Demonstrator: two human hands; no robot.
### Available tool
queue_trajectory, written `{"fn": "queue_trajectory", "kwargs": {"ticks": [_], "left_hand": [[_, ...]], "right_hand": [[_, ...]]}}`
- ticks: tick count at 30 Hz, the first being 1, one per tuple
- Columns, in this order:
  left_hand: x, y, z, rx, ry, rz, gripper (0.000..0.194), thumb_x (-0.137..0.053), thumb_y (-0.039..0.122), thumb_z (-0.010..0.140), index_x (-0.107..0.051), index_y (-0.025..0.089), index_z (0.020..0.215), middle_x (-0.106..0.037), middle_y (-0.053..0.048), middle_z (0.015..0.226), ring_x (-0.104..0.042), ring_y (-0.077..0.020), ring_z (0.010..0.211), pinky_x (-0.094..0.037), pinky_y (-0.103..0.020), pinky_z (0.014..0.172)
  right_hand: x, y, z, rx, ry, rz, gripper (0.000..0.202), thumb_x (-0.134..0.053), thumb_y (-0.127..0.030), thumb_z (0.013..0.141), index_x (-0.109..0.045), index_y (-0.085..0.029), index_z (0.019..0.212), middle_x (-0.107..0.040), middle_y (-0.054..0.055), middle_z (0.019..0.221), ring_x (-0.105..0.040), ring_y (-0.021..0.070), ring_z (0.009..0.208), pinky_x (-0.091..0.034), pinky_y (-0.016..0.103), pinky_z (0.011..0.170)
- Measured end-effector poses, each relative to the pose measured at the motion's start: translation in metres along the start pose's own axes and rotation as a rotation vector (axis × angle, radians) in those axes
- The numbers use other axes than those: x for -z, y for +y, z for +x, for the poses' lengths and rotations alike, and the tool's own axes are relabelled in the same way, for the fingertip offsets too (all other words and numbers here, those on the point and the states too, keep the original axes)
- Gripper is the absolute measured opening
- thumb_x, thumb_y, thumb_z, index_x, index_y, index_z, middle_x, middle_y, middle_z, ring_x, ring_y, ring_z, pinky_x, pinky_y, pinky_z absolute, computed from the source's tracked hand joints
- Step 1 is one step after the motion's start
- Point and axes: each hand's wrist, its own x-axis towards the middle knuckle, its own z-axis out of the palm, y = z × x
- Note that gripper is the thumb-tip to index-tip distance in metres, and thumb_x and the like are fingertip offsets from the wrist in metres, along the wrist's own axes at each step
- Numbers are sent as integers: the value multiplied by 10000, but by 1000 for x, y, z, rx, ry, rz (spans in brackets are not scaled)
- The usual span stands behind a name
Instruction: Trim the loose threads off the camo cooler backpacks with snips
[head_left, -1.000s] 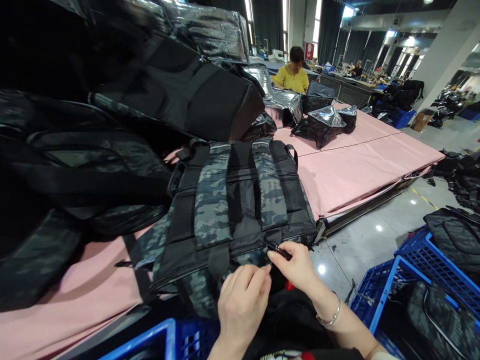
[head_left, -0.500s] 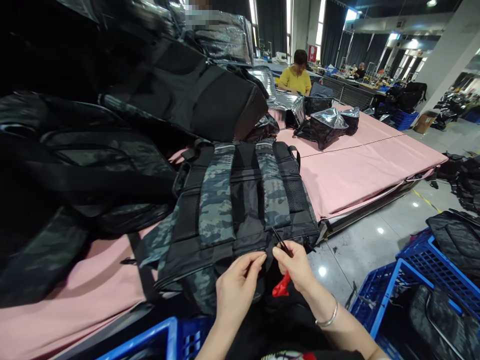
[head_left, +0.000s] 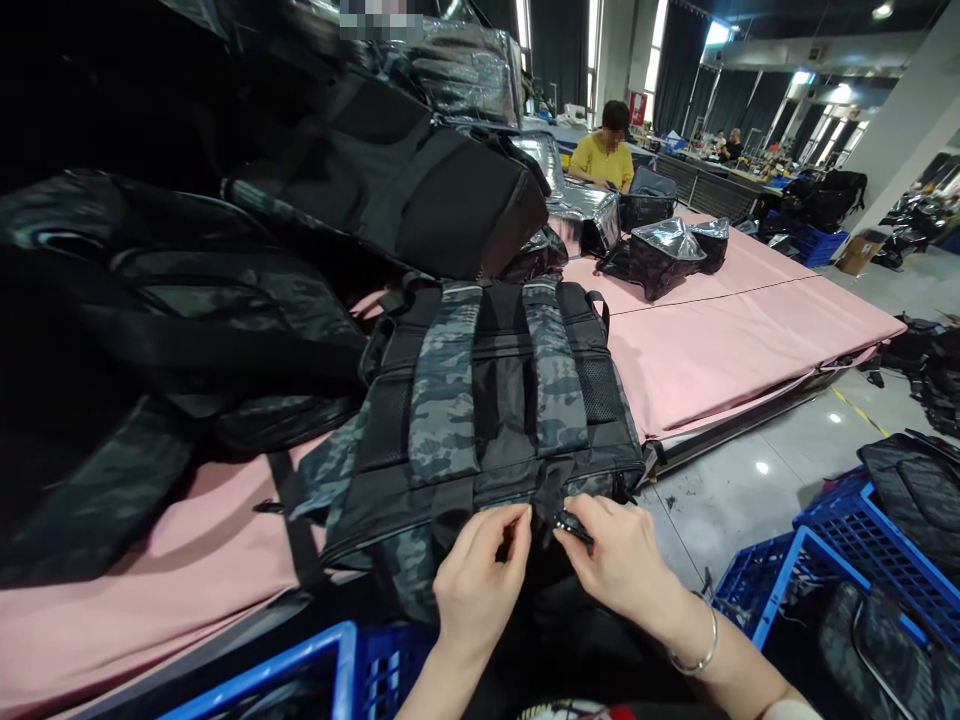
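A backpack [head_left: 506, 400] with black panels and grey camouflage shoulder straps lies on the pink-covered table, its near edge facing me. My left hand [head_left: 482, 565] is closed in a pinch just in front of that edge; whatever its fingertips hold is too small to make out. Close by on the right, my right hand [head_left: 619, 550] is wrapped around small dark thread snips [head_left: 574, 526], their tips largely hidden now. A black webbing strap [head_left: 552, 485] hangs at the edge between the two hands.
Black and camouflage bags [head_left: 247, 300] are heaped on the left. Silver-lined bags [head_left: 664, 250] stand farther back on the pink table [head_left: 757, 340]. Blue crates [head_left: 799, 560] holding bags are at the lower right, another blue crate [head_left: 349, 660] below. A person in yellow [head_left: 604, 160] sits beyond.
My right hand has turned, so the snips no longer point up and away, and the red piece hanging below them is out of sight. My left hand keeps its pinch. The view has shifted slightly.
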Motion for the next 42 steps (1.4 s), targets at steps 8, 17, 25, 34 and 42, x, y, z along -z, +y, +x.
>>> {"fn": "queue_trajectory", "kwargs": {"ticks": [8,17,25,34,42], "left_hand": [[9,7,-18,-185,31,-136,126,-569,50,740,-597,165,785,-626,-41,676,-593,-135,624,-489,-253,632],[28,-1,-65,944,-25,-626,294,-485,449,818,-575,174,764,-571,4,595,-538,-118,489,-446,-222,442],[20,-5,-35,1095,184,-666,435,-763,402,550,-614,157,877,-665,-46,849,-627,-185,816,-523,-297,757],[34,-8,-17,1141,17,-927,462,-770,411,548,-681,156,922,-702,-85,875,-621,-238,934,-493,-337,822],[36,-10,-23,1133,-53,-912,383,-763,393,572,-675,157,861,-687,-68,825,-625,-200,829,-491,-283,744]], "right_hand": [[0,1,2,35,47,90,111,-473,-264,877,-567,-212,906,-660,11,787,-619,143,678,-398,223,593],[-6,10,3,-68,127,393,162,-543,-303,830,-562,-191,945,-632,-13,736,-566,105,579,-433,201,564],[-21,-8,15,77,148,428,196,-548,-228,832,-600,-196,1018,-617,52,916,-579,158,820,-466,263,735],[-26,-5,23,154,53,514,176,-548,-186,832,-614,-199,994,-622,56,933,-577,159,857,-467,274,768],[-32,-10,28,164,54,508,93,-542,-186,827,-629,-193,859,-626,31,817,-569,152,776,-440,266,717]]}}
